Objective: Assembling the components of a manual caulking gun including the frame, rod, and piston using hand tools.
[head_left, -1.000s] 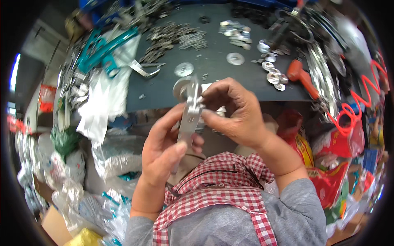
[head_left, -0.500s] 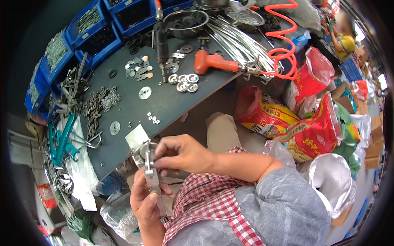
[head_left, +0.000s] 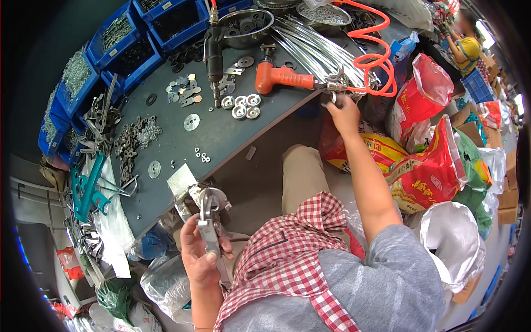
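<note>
My left hand (head_left: 200, 255) grips a flat metal bracket with a round disc at its top (head_left: 210, 206), held upright near my chest below the table edge. My right hand (head_left: 343, 113) reaches far out to the table's right edge, fingers closed around the tip of a bundle of thin metal rods (head_left: 315, 47), beside the nose of an orange air tool (head_left: 279, 78). A coiled orange air hose (head_left: 371, 52) runs by that hand.
The dark table (head_left: 221, 138) carries round washers (head_left: 242, 106), loose metal plates (head_left: 185, 91), a black air tool (head_left: 213, 52), a pile of chain-like parts (head_left: 130, 141) and green clamps (head_left: 87, 188). Blue bins (head_left: 138, 39) line the far edge. Red sacks (head_left: 428, 160) stand at right.
My right hand let go of the bracket and stretched out to the rod bundle at the table's right edge. My left hand kept the bracket. My head turned right.
</note>
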`<action>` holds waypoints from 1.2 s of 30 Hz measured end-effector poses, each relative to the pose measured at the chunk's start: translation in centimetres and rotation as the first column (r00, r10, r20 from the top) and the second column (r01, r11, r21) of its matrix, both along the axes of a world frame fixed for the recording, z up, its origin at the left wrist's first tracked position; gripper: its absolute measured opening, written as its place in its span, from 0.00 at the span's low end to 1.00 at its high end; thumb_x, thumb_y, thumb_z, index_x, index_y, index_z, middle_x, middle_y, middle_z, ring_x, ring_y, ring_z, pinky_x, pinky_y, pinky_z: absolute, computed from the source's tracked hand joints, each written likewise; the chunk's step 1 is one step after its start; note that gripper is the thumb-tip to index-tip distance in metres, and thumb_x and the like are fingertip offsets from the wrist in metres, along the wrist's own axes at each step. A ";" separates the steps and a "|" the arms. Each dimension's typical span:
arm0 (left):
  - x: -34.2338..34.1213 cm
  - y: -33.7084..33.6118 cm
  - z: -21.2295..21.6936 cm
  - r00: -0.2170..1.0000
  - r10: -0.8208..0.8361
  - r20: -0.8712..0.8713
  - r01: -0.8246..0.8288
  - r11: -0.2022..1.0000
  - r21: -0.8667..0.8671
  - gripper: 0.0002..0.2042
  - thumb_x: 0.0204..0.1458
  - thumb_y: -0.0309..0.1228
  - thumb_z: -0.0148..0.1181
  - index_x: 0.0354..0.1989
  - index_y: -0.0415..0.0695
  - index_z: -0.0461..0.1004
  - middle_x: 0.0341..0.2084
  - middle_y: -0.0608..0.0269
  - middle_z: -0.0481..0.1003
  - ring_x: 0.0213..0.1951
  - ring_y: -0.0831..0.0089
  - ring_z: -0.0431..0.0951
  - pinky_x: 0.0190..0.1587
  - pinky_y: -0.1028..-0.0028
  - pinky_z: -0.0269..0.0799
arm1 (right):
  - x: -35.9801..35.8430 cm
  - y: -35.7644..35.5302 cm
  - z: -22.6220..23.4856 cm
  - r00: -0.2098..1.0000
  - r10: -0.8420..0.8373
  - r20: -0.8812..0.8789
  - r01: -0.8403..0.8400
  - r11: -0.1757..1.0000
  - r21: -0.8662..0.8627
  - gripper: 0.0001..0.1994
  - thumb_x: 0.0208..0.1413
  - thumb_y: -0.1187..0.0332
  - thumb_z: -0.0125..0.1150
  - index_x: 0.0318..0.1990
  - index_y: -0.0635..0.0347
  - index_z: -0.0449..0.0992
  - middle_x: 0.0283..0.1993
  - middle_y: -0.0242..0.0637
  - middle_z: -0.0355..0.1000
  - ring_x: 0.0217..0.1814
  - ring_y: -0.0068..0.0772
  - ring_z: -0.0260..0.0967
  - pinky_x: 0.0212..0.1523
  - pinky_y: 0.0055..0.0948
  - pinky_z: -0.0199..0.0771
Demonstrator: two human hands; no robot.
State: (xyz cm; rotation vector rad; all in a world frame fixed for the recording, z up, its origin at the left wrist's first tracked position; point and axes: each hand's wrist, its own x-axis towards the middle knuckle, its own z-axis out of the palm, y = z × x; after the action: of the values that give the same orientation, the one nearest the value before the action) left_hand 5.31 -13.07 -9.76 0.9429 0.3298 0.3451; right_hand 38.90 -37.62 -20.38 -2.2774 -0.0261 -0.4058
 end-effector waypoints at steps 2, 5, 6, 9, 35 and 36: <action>-1.1 0.9 0.2 0.998 0.052 -0.032 -0.052 0.999 0.010 0.40 0.31 0.29 0.66 0.57 0.41 0.54 0.36 0.50 0.68 0.27 0.66 0.74 0.24 0.72 0.76 | -4.2 -2.5 0.7 0.937 0.303 -0.174 -0.206 0.881 0.426 0.13 0.42 0.67 0.56 0.36 0.62 0.71 0.28 0.35 0.70 0.30 0.25 0.67 0.32 0.24 0.66; -2.7 2.4 -0.1 0.986 0.145 -0.078 -0.143 0.989 0.029 0.40 0.30 0.31 0.66 0.56 0.39 0.53 0.35 0.52 0.68 0.26 0.67 0.74 0.22 0.74 0.76 | -13.3 -8.1 1.0 0.378 0.815 -0.439 -0.342 0.564 0.752 0.18 0.46 0.71 0.56 0.47 0.61 0.68 0.26 0.32 0.68 0.29 0.21 0.66 0.32 0.22 0.66; -3.1 2.7 -0.2 0.980 0.173 -0.096 -0.171 0.985 0.029 0.39 0.31 0.31 0.66 0.56 0.39 0.54 0.35 0.52 0.68 0.26 0.68 0.74 0.22 0.75 0.76 | -15.6 -7.6 2.3 0.260 0.810 -0.526 -0.028 0.551 0.834 0.24 0.46 0.68 0.59 0.53 0.60 0.63 0.26 0.34 0.69 0.30 0.26 0.68 0.33 0.26 0.69; -3.0 3.4 0.2 0.979 0.190 -0.074 -0.189 0.982 0.024 0.35 0.34 0.29 0.64 0.55 0.38 0.57 0.38 0.54 0.68 0.29 0.68 0.74 0.22 0.77 0.73 | -17.9 -4.4 1.3 0.525 0.721 -0.452 0.334 0.313 0.889 0.19 0.54 0.64 0.53 0.51 0.61 0.63 0.26 0.29 0.65 0.22 0.19 0.61 0.22 0.17 0.61; -2.3 7.4 1.5 0.859 0.391 0.331 -0.262 -0.220 0.940 0.30 0.30 0.20 0.59 0.50 0.39 0.67 0.41 0.55 0.66 0.33 0.69 0.74 0.31 0.76 0.74 | -19.1 14.6 11.7 -0.181 0.878 -0.444 -0.448 0.328 0.831 0.14 0.56 0.71 0.49 0.49 0.65 0.69 0.22 0.23 0.62 0.22 0.12 0.55 0.22 0.14 0.57; -2.3 6.7 1.6 0.891 0.368 0.264 -0.219 -0.161 0.962 0.31 0.29 0.21 0.60 0.51 0.40 0.67 0.41 0.55 0.66 0.33 0.69 0.74 0.31 0.75 0.74 | -20.3 15.2 11.0 -0.069 0.924 -0.377 -0.522 0.289 0.802 0.14 0.56 0.72 0.50 0.49 0.64 0.69 0.24 0.27 0.67 0.23 0.16 0.60 0.24 0.18 0.62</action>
State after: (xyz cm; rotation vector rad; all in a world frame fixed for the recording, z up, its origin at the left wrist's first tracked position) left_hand 3.05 -6.32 -8.17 2.5116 0.3619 1.1101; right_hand 18.58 -22.40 -9.43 -1.3497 -0.6748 1.2901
